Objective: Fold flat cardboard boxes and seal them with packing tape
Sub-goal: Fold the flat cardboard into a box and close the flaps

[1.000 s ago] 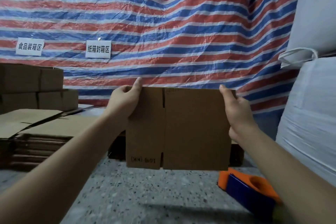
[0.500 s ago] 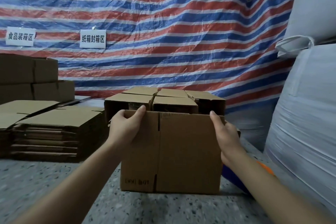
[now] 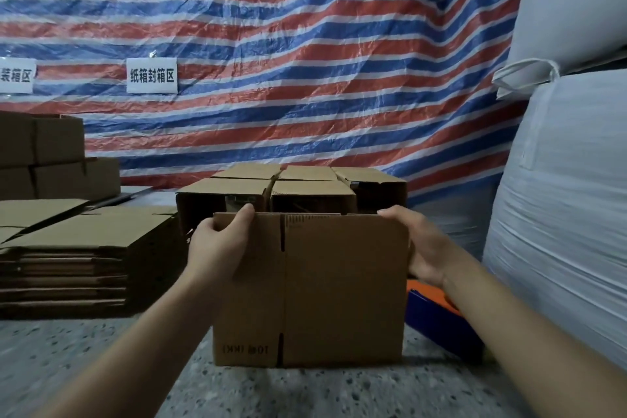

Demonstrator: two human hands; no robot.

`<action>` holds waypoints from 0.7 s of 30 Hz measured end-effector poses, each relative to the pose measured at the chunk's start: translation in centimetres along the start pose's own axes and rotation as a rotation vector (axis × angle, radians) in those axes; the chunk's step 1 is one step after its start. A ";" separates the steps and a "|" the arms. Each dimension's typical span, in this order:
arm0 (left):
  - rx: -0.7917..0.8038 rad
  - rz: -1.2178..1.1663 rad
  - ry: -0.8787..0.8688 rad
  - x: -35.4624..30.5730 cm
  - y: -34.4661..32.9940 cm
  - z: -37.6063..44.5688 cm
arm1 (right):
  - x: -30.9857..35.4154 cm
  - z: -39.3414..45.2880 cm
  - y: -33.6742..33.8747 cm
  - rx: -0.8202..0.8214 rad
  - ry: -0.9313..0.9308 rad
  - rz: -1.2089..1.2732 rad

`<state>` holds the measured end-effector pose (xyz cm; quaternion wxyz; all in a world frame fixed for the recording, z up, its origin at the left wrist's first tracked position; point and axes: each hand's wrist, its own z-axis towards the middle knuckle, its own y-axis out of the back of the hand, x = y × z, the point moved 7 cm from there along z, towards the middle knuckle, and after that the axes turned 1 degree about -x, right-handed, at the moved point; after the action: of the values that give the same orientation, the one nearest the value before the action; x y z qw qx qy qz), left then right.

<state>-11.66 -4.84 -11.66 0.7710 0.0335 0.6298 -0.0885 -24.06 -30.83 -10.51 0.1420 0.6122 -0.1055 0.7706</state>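
A flat brown cardboard box (image 3: 325,288) stands upright on its lower edge on the speckled table, broad face toward me. My left hand (image 3: 220,244) grips its upper left corner, thumb over the top edge. My right hand (image 3: 420,244) holds the upper right edge, fingers wrapped round the side. An orange and blue tape dispenser (image 3: 441,312) lies on the table just right of the box, partly hidden behind it and my right forearm.
Several folded boxes (image 3: 291,190) stand in a group right behind the held one. A stack of flat cardboard (image 3: 78,258) lies at the left, with more boxes (image 3: 44,153) behind it. Large white sacks (image 3: 563,214) fill the right side. A striped tarp hangs behind.
The flat box came down from mid-air and now stands on the table in front of the folded boxes. Both hands kept their hold on its upper corners.
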 end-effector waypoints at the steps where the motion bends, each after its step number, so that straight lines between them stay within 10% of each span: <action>1: -0.003 -0.006 -0.001 0.0 -0.2 0.0 | 0.3 0.0 -0.1 0.027 -0.031 0.024; 9: 0.019 -0.007 0.032 -0.2 -1.1 0.1 | 0.1 -0.5 -0.3 -0.065 -0.136 0.049; 16: 0.344 0.013 0.001 -2.2 -3.1 0.5 | 0.8 -3.2 -1.8 -0.465 -0.026 0.005; 21: 0.540 -0.149 0.231 0.5 -4.0 -1.6 | -0.7 -3.7 -4.2 -0.463 0.014 -0.007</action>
<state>-13.83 -8.59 -12.27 0.6489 0.2007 0.6676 -0.3048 -25.81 -25.77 -12.07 0.2822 0.5584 -0.2765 0.7295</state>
